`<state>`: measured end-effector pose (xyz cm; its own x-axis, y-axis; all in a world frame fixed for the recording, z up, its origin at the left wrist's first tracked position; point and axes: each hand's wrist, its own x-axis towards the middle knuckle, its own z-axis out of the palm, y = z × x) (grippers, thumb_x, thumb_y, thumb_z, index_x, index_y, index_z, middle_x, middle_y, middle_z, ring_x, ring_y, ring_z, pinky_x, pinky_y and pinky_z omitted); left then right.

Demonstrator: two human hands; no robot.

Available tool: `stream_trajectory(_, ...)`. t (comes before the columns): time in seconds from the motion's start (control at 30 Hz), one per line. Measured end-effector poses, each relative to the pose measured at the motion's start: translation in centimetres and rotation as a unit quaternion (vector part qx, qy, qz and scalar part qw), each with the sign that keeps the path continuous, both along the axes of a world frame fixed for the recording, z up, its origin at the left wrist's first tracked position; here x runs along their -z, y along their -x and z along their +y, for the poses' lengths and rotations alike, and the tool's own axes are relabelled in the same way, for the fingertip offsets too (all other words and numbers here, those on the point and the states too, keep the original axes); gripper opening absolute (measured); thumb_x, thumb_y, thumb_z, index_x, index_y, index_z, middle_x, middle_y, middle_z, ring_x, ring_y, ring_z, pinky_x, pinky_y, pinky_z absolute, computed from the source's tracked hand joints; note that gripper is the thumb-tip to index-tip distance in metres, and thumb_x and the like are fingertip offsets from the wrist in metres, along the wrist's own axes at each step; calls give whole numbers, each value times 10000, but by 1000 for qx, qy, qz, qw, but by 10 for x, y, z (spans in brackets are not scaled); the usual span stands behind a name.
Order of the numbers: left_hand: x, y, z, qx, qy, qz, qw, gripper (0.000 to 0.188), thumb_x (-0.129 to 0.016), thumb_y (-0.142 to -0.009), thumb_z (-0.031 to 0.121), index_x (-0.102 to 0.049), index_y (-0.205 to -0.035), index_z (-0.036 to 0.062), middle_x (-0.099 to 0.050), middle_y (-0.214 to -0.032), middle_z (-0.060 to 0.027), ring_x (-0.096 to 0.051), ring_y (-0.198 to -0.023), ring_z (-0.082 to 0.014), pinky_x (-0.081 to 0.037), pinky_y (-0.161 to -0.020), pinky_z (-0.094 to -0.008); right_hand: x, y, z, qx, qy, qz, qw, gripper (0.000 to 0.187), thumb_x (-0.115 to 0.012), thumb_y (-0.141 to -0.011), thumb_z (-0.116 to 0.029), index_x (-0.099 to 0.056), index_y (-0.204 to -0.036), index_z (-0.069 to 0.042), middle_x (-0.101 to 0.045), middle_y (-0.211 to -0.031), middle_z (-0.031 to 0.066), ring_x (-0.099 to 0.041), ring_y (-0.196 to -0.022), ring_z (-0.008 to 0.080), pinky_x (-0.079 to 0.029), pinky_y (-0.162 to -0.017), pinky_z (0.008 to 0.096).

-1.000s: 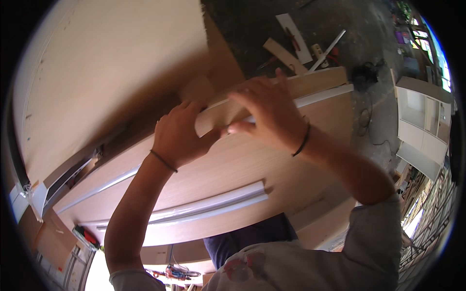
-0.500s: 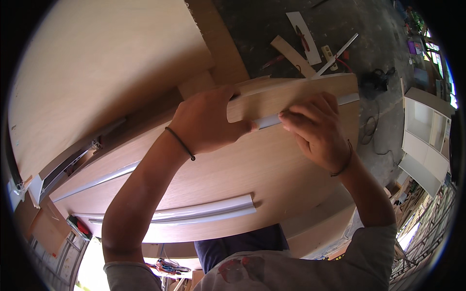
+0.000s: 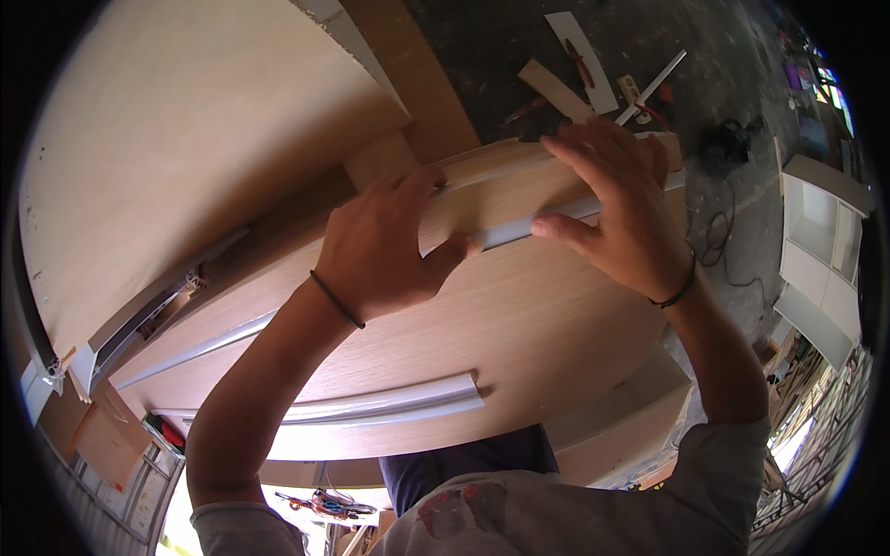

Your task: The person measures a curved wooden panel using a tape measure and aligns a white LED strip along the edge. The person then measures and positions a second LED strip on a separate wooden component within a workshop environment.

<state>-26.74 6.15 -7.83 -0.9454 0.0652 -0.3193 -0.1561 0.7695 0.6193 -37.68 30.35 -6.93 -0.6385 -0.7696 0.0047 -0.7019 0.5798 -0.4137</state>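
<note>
A broad light-wood panel [image 3: 519,315] lies in front of me, with a thin whitish strip [image 3: 510,229] running along it near its far edge. My left hand [image 3: 375,246] rests over the far part of the panel. Its thumb is stretched out to the strip, and its fingers reach toward the far edge, their tips partly hidden. To the right, my right hand [image 3: 630,208] has fingers and thumb spread wide. That thumb points at the strip, while the fingers extend over the far edge; whether they touch it I cannot tell.
Near me on the panel lie loose whitish profile strips [image 3: 389,404]. A large pale board [image 3: 213,120] stands at the far left. On the dark floor beyond are pliers [image 3: 580,67], wood offcuts [image 3: 553,91] and a cable [image 3: 718,236]. A white cabinet [image 3: 820,232] is at right.
My right hand has opened from a pinch-like curl on the strip, its fingers spreading away toward the far edge. The left hand has shifted slightly left and nearer me.
</note>
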Motion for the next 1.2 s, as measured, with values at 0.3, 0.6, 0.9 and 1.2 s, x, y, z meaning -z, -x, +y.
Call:
stream_trajectory(0.3, -2, 11, 5, 8, -6, -23, 1000, 504, -796, -803, 337, -583, -1181, 79, -704, -1036, -141, -688, -983, -337, -536, -837, -441, 5, 0, -6, 22, -73, -6, 997, 646, -849, -728, -425, -622, -1225, -82, -619, -1213, 83, -491, -1275, 304, -261, -1055, 554)
stream_trajectory(0.6, 15, 13, -1, 27, 33, 30, 999, 587, -752, -804, 493, -612, -1194, 77, -724, -997, -147, -706, -955, -323, -552, -816, -447, 31, -22, 34, 146, 55, 126, 980, 576, -804, -790, -430, -655, -1263, -137, -581, -1349, 106, -441, -1360, 318, -235, -1107, 663)
stream_trajectory(0.9, 1, 31, 15, -18, 7, -64, 998, 573, -778, -790, 460, -662, -1174, 50, -733, -1036, -150, -705, -992, -291, -528, -898, -397, 7, 25, 97, 61, 111, 76, 989, 245, -746, -849, -91, -727, -1093, -79, -677, -1140, 63, -609, -1092, 283, -504, -959, 397)
stream_trajectory(1.2, 9, 75, 61, 14, -77, -96, 992, 620, -792, -771, 431, -658, -1213, 17, -728, -1035, -170, -702, -994, -293, -525, -905, -392, 6, 44, 101, -55, 98, 48, 992, 182, -764, -788, -85, -712, -962, -97, -660, -1018, 19, -580, -1064, 263, -488, -897, 425)
